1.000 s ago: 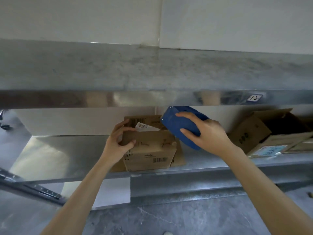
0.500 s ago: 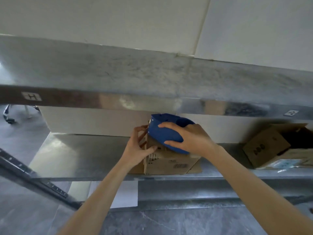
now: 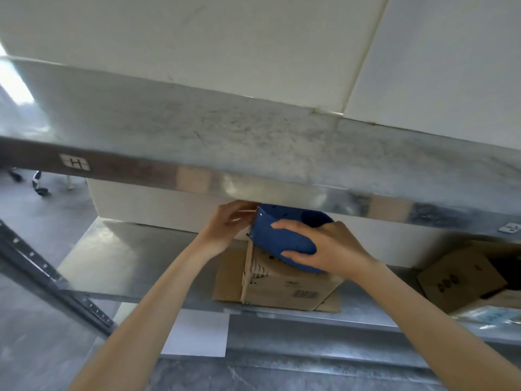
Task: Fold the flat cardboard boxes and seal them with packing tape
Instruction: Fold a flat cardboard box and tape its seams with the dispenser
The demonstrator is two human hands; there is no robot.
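A small brown cardboard box [image 3: 284, 289] with a barcode stands on the lower metal shelf [image 3: 127, 266], on top of a flat piece of cardboard. My right hand [image 3: 324, 249] grips a blue tape dispenser [image 3: 282, 238] and holds it on the box's top. My left hand [image 3: 228, 230] is at the dispenser's left end, fingers pinching the tape end there. The box's top is hidden under the dispenser and my hands.
An upper metal shelf edge [image 3: 253, 190] with an "H" label [image 3: 74, 162] runs just above my hands. An open cardboard box [image 3: 468, 277] lies at the right of the lower shelf. A white sheet [image 3: 197, 334] lies below. A dark slotted rail [image 3: 50, 277] slants at left.
The dispenser came down from beside the box onto its top. My left hand left the box's upper left corner and rose to the dispenser's left end. The view shifted left.
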